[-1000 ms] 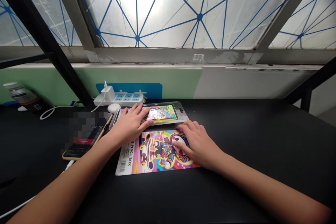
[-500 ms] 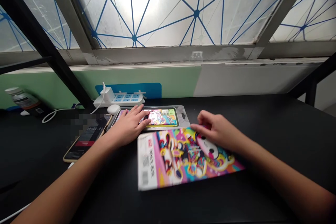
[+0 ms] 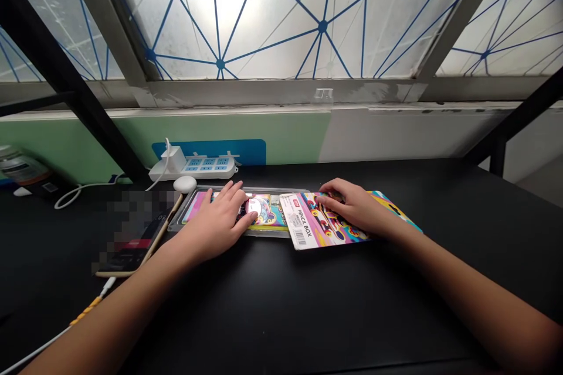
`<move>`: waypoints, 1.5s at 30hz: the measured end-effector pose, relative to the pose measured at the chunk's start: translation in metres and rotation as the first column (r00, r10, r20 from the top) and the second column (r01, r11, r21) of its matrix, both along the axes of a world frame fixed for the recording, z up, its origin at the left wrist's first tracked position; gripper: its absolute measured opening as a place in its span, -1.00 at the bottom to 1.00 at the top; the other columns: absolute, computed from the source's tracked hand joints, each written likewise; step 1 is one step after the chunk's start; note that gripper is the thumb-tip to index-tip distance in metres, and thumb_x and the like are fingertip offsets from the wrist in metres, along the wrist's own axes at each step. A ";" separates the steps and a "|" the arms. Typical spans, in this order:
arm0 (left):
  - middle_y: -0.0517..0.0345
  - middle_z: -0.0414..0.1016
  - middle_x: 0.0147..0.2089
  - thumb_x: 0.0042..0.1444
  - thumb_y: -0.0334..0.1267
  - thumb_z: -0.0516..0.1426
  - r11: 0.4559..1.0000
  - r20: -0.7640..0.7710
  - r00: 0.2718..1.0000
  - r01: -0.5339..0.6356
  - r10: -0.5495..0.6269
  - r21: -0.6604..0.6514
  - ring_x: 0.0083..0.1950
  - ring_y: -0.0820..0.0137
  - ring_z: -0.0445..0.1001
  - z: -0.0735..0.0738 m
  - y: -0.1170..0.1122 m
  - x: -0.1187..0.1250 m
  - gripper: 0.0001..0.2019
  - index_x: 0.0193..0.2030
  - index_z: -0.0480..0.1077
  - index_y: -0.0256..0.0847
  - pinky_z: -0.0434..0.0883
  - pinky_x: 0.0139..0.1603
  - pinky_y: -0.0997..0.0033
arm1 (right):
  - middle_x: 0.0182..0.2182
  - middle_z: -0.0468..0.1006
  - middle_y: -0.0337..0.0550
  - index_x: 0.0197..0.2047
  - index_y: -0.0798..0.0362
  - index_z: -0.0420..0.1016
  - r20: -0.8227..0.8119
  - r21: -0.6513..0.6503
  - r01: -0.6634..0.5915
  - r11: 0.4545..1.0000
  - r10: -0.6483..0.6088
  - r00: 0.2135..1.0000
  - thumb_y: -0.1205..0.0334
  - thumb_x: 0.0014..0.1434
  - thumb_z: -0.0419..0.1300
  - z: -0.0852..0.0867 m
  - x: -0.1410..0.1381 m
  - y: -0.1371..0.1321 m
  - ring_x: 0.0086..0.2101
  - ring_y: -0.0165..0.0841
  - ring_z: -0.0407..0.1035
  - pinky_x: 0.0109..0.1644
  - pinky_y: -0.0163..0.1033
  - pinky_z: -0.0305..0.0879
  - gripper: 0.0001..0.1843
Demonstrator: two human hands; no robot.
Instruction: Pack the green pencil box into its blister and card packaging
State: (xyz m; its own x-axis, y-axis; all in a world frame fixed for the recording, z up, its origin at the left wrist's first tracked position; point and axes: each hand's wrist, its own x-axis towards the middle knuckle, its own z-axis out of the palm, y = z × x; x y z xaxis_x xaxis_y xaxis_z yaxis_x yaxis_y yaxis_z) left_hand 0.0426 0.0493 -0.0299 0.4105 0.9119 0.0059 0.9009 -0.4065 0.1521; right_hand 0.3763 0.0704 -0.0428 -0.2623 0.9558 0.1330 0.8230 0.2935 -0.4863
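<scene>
A colourful pencil box in a clear plastic tray [image 3: 272, 220] lies on the black desk [image 3: 308, 304]. My left hand [image 3: 220, 224] rests flat on its left part, fingers stretched out. To the right, a bright printed card marked PENCIL BOX [image 3: 308, 225] lies with its left end overlapping the tray's right end. My right hand [image 3: 354, 210] lies on top of this card, fingers extended and pressing it down.
A phone [image 3: 132, 237] with a cable lies left of the tray. A white power strip [image 3: 193, 167] with a charger sits at the wall, a small white round object [image 3: 185, 183] before it. A bottle [image 3: 20, 167] stands far left. Black frame bars rise at both sides.
My right hand has carried the printed card from in front of the tray up and to the right, setting it against the tray's right end. My left hand stayed on the tray.
</scene>
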 end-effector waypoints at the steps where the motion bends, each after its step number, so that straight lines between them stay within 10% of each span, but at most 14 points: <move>1: -0.15 -0.04 0.56 0.39 0.11 -0.16 1.000 0.001 1.000 0.002 -0.002 -0.004 0.58 0.03 -0.15 0.000 -0.001 0.000 -0.51 0.18 0.30 -0.18 -0.04 0.43 -0.37 | -0.12 0.60 -0.08 -0.11 -0.06 0.52 -0.003 -0.030 -0.011 0.999 0.011 1.000 -0.29 0.27 0.07 0.000 -0.004 -0.001 -0.17 -0.17 0.46 -0.11 -0.12 0.35 -0.51; 13: -0.15 -0.06 0.56 0.39 0.14 -0.17 0.999 0.003 0.999 0.041 -0.041 -0.007 0.58 0.04 -0.17 -0.003 0.003 -0.004 -0.46 0.22 0.28 -0.19 -0.02 0.44 -0.32 | -0.46 0.52 -0.25 -0.25 -0.08 0.58 0.053 -0.252 0.090 0.964 -0.079 0.996 -0.46 0.12 0.12 0.003 0.048 0.018 -0.44 -0.31 0.37 -0.43 -0.26 0.16 -0.40; 34: -0.13 -0.02 0.55 0.37 0.03 -0.04 0.999 0.190 0.981 0.027 -0.033 0.033 0.56 0.03 -0.07 -0.006 -0.006 0.013 -0.45 0.41 0.12 -0.12 -0.11 0.45 -0.35 | -0.41 0.57 -0.20 -0.24 -0.02 0.59 -0.104 -0.254 0.110 0.961 -0.141 0.985 -0.38 0.14 0.17 0.007 0.010 0.000 -0.42 -0.32 0.36 -0.40 -0.26 0.17 -0.44; 45: 0.05 0.10 0.52 0.37 -0.01 0.05 0.998 0.715 0.697 0.054 -0.051 0.019 0.49 0.12 0.15 0.010 -0.031 0.024 -0.64 0.23 0.32 0.00 0.25 0.40 0.06 | -0.11 0.55 -0.03 -0.11 -0.05 0.58 -0.002 -0.110 -0.020 0.994 0.020 1.000 -0.30 0.23 0.10 0.007 -0.011 -0.012 -0.11 -0.11 0.44 -0.01 -0.07 0.37 -0.48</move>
